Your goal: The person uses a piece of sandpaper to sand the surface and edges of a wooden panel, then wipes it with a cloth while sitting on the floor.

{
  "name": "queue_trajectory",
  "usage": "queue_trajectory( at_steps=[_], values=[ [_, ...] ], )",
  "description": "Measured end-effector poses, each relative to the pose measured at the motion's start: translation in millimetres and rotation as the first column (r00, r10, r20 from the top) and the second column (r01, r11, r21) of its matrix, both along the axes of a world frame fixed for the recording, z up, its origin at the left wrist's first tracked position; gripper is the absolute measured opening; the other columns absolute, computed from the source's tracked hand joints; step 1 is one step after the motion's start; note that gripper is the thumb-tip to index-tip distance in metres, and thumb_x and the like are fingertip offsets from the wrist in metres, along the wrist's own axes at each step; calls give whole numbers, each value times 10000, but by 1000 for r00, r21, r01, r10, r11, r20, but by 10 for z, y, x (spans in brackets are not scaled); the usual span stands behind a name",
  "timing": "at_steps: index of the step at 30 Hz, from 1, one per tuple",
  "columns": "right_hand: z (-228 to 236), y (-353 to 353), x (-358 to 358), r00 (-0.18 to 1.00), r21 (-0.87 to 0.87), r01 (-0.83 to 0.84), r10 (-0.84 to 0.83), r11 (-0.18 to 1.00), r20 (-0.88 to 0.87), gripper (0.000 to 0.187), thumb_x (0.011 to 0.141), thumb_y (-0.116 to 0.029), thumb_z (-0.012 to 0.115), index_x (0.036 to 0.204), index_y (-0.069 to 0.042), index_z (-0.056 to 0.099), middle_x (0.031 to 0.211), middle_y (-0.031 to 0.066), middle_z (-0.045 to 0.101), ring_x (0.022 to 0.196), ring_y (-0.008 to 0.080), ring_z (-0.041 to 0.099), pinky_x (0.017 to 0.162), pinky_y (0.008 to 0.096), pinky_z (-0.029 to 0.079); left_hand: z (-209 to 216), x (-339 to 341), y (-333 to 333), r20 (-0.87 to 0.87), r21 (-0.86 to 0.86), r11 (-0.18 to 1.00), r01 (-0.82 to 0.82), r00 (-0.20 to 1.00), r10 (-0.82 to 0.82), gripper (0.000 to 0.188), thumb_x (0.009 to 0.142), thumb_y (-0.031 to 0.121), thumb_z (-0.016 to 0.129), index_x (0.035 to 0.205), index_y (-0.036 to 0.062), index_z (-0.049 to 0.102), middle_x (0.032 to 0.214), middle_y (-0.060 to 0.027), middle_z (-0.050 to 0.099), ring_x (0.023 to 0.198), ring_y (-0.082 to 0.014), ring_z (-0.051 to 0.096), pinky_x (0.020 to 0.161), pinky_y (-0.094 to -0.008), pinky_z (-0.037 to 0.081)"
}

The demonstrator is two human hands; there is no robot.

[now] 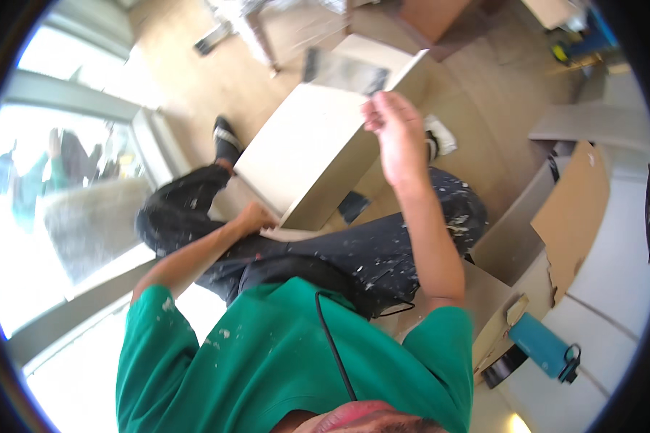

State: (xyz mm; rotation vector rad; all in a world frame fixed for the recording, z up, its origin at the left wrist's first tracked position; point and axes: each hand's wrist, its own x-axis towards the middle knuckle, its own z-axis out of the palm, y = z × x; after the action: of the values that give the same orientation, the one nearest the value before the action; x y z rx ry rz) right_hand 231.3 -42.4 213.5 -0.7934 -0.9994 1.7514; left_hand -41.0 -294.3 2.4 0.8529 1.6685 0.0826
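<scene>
A white box lies at twelve o'clock. At its seven o'clock corner the left hand is placed; whether anything is gripped cannot be told. By the narrowed right hand, a blurred grey packet is apparently pinched. Packet handling seems underway; careful control is called for.

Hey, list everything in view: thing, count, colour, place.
Sheet: 1, greyish, at the right hand, blurred
Furniture piece: 1, cream, between the legs
Shoes: 2, black and white, either side of it
Bottle: 1, teal, lower right
Cardboard: several pieces, brown, right
Floor: 1, tan, beneath
Shirt: 1, green, bottom
Cord: 1, black, over shirt
Trousers: 1 pair, black, centre
Left hand: 1, bare, furniture's near corner
Right hand: 1, bare, raised
</scene>
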Motion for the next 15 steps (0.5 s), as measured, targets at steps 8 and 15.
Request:
queue_trajectory(
  at_steps=[8, 15],
  values=[
    [9, 31, 40, 1000, 4, -4, 4, 1000, 29, 231, 1036, -261, 632, 958, -58, 707, 858, 23, 724, 774, 73, 617, 722, 239, 459, 45, 49, 50, 70, -41, 996, -77, 994, 80, 192, 798, 207, 806, 791, 16, 788, 732, -69, 731, 577, -142, 617, 499, -290, 484],
    [33, -15, 54, 1000, -1, 7, -7, 1000, 30, 224, 1037, -259, 629, 965, -64, 711, 858, 21, 724, 777, 71, 613, 732, 240, 459, -40, 31, -17, 71, -84, 991, -100, 992, 106, 238, 825, 228, 802, 808, -7, 775, 762, -98, 740, 614, -182, 649, 528, -312, 510]
  ],
)
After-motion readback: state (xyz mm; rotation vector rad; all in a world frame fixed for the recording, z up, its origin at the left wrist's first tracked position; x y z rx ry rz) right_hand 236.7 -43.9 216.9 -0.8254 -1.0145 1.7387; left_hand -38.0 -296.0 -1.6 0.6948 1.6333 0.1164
